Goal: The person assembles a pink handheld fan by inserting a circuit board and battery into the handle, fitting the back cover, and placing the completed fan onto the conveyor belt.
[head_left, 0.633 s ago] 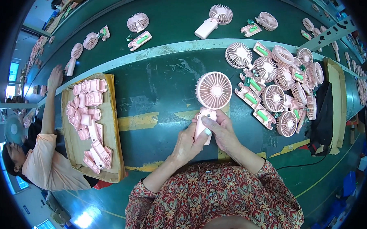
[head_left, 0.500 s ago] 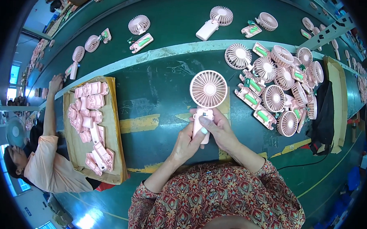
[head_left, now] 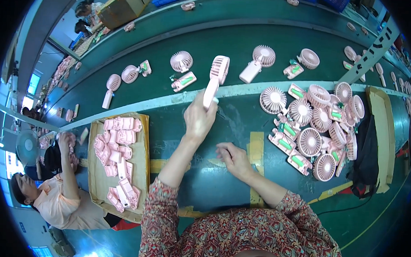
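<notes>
My left hand is closed round the handle of a pink handheld fan, raised over the pale rail between the bench and the green belt. The fan is seen edge-on, its round head pointing away from me. My right hand rests low over the bench, fingers loosely curled and apart, with nothing visible in it. To its right lies a pile of pink fans, several with opened handles showing green cells. Left of my left arm stands a cardboard tray holding pink plastic handle shells.
Fans lie spaced along the belt, one pink fan just right of the held one. A perforated metal post rises at the far right. A black cloth hangs beside the pile. At the left sits a co-worker, an arm reaching forward.
My left hand has carried the fan forward and left, turning it edge-on. My right hand has let go of it and stayed near the bench. The view has shifted.
</notes>
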A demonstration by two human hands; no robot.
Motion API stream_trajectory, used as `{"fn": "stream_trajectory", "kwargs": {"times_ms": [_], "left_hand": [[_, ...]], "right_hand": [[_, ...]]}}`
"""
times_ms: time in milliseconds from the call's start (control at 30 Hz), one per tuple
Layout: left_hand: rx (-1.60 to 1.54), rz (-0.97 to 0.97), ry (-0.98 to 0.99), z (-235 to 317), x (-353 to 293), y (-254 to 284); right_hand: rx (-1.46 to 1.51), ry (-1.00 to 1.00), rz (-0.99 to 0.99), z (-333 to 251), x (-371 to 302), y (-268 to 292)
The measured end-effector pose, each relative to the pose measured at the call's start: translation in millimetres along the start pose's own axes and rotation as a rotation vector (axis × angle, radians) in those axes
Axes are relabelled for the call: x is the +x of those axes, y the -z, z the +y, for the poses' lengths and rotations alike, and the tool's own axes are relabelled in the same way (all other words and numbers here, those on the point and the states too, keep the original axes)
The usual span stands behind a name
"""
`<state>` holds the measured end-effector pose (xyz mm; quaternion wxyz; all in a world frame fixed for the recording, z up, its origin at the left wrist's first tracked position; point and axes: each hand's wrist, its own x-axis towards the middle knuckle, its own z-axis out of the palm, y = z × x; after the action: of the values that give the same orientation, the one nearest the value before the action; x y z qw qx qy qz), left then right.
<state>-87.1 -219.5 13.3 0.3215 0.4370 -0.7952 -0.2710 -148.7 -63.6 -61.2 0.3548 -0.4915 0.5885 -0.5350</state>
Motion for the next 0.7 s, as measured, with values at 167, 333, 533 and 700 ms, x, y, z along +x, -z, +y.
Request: {"fn": "stream_trajectory", "kwargs": {"times_ms": [167, 333, 533, 700], "left_hand": [[0.456, 0.091, -0.115, -19.8, 74.8, -42.5], [0.449, 0.026, -0.085, -40.7, 118.0, -67.0], [0.658, -0.229, 0.052, -62.0, 118.6, -34.9], [0.654, -0.054, -0.129, -97.2, 106.5, -26.3]], "right_hand": [[0.066, 0.004, -0.019, -2.9, -2.0, -1.1], [0.050, -0.045, -0.085, -2.9, 0.1, 5.1], [0.011, -0.011, -0.058, -0.6, 3.6, 6.7], [0.015, -0.023, -0.092, -0.8, 2.8, 4.2]]}}
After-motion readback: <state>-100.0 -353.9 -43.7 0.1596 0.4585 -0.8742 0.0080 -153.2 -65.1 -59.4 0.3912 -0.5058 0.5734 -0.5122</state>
